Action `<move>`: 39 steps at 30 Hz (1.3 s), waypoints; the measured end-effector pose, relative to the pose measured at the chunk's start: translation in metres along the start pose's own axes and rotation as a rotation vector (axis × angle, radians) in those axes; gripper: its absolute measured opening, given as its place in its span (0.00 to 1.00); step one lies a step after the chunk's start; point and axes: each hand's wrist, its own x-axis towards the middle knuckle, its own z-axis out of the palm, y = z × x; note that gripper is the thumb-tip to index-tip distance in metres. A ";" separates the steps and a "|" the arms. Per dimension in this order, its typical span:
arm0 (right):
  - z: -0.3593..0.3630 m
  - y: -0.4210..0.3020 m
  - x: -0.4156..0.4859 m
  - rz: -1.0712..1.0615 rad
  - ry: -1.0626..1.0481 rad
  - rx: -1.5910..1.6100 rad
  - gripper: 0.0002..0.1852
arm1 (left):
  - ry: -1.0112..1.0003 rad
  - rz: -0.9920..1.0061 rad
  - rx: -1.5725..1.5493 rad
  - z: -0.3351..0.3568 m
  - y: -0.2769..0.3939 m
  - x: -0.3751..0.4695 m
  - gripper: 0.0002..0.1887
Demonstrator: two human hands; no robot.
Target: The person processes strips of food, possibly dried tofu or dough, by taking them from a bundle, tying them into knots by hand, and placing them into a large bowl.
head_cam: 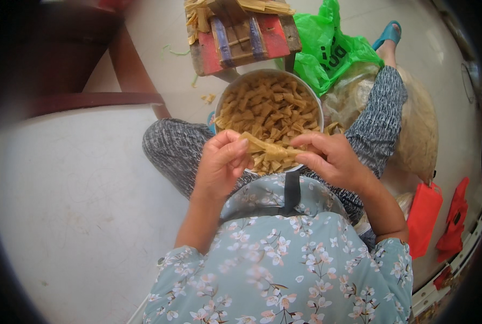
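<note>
A tan, flexible strip [276, 151], apparently tofu skin, is stretched between my hands with a knot or twist at its middle. My left hand [224, 158] pinches its left end between thumb and fingers. At the other end, the thumb and index finger of my right hand [330, 156] close on the narrow tail. Both hands hover over the near rim of a round, pale basin [322, 121], between my knees. Many similar tan knotted pieces [265, 105] heap inside it. The strip partly hides the nearest ones.
A low wooden stool [271, 40] beyond the basin bears flat tan strips [265, 5] and a wooden block [235, 22]. Right of it lie a green plastic bag [326, 48] and a large clear sack [417, 129]. A red bag [425, 220] is farther right; a white tabletop [83, 210] fills the left.
</note>
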 end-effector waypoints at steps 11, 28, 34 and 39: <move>0.024 0.018 0.008 -0.621 0.117 -0.840 0.07 | -0.211 0.836 1.432 0.028 0.011 0.006 0.17; 0.019 0.024 -0.002 -0.614 0.214 -0.869 0.19 | 0.013 0.434 1.046 0.029 -0.019 -0.012 0.16; 0.033 0.032 -0.009 -0.540 0.188 -0.722 0.23 | -0.001 0.322 0.890 0.018 -0.034 -0.005 0.15; 0.038 0.018 -0.012 -0.493 0.093 -0.643 0.19 | 0.041 0.517 1.097 0.023 -0.033 -0.004 0.13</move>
